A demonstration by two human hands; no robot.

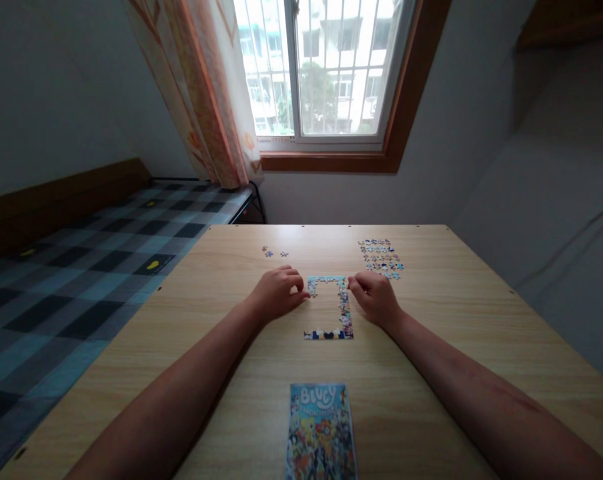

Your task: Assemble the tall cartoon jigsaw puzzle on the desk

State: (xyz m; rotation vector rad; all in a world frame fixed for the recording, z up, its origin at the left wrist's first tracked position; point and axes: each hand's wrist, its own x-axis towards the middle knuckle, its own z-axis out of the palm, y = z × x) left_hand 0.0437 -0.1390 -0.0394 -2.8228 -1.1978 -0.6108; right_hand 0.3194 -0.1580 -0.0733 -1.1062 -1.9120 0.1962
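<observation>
A partly joined jigsaw puzzle (pixel 346 310) lies flat on the wooden table, forming a frame with a bare middle; its left side shows a gap below the upper corner. My left hand (pixel 277 293) rests at its upper left edge, thumb stretched to the border pieces and the other fingers bent, with space between thumb and forefinger. At the upper right edge is my right hand (pixel 375 297), its fingers curled and thumb and forefinger pressed together; anything between them is hidden. Nearer to me lies a Bluey puzzle box or picture card (pixel 321 430).
Loose puzzle pieces (pixel 381 259) are laid in several rows on the far right of the table (pixel 261 413). A few more pieces (pixel 269 253) lie far left. A bed with a checked cover (pixel 131 247) stands left; a curtain (pixel 206 93) hangs by the window (pixel 339 73).
</observation>
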